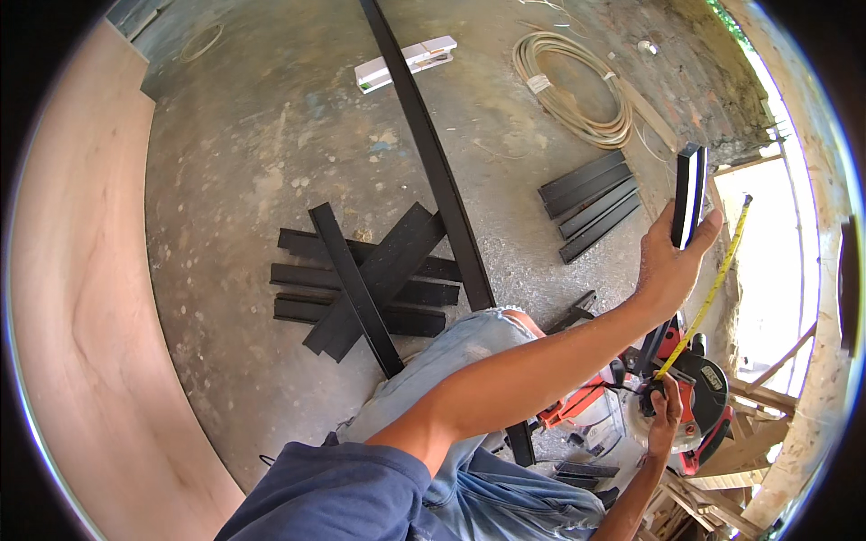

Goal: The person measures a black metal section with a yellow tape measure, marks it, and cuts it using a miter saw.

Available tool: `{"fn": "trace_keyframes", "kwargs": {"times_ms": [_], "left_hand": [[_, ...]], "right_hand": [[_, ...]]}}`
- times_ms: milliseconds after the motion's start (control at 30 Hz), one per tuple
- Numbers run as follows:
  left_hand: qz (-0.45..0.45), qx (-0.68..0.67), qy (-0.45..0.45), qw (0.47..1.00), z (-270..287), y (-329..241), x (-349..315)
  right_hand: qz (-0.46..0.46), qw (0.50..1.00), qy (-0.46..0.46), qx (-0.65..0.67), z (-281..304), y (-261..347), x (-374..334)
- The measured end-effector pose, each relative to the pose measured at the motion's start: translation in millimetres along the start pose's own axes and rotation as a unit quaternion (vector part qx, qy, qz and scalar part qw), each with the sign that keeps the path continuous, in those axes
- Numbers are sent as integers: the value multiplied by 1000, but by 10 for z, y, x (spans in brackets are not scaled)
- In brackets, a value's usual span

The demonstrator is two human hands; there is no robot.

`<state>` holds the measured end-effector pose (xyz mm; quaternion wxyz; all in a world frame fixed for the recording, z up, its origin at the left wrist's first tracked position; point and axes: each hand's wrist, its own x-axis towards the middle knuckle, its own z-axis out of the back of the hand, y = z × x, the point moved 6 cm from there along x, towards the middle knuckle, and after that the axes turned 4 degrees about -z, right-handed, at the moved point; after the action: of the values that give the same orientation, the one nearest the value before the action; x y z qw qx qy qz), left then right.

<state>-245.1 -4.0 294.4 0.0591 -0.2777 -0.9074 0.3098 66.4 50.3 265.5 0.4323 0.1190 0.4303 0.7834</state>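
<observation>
My left hand (pixel 672 261) is raised at the right, its fingers closed round short black channel strips (pixel 689 189) that stand upright with a white face showing. Lower down, my right hand (pixel 666 415) grips a tape measure (pixel 657 393), mostly hidden by the fingers. Its yellow blade (pixel 708 302) is drawn out and slants up past the left hand, apart from the strips. Just beside the right hand is a red and black power saw (pixel 704 392) with a round guard. A long black channel bar (pixel 428 153) runs along the floor to my leg.
Cut black strips (pixel 365 293) lie crossed in a pile left of the bar; several more (pixel 591 203) are laid side by side at right. A coiled hose or cable (pixel 573 90), a white box (pixel 433 52) and a wooden panel (pixel 86 298) are around. Scrap wood (pixel 749 451) lies behind the saw.
</observation>
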Motion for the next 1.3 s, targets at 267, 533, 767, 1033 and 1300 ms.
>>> {"fn": "trace_keyframes", "kwargs": {"times_ms": [267, 533, 767, 1033, 1300], "left_hand": [[149, -241, 104, 953, -26, 156, 112], [154, -204, 126, 959, 86, -84, 93], [149, -218, 154, 952, 82, -148, 45], [158, -317, 164, 921, 328, -363, 335], [81, -246, 176, 950, 654, -739, 631]], "right_hand": [[83, 991, -3, -100, -66, 437, 70], [141, 979, -27, -146, -49, 831, 150], [130, 975, -31, -175, -96, 957, 59], [187, 958, -62, -207, 121, 920, -22], [196, 936, -128, -261, 430, 805, -173]]}}
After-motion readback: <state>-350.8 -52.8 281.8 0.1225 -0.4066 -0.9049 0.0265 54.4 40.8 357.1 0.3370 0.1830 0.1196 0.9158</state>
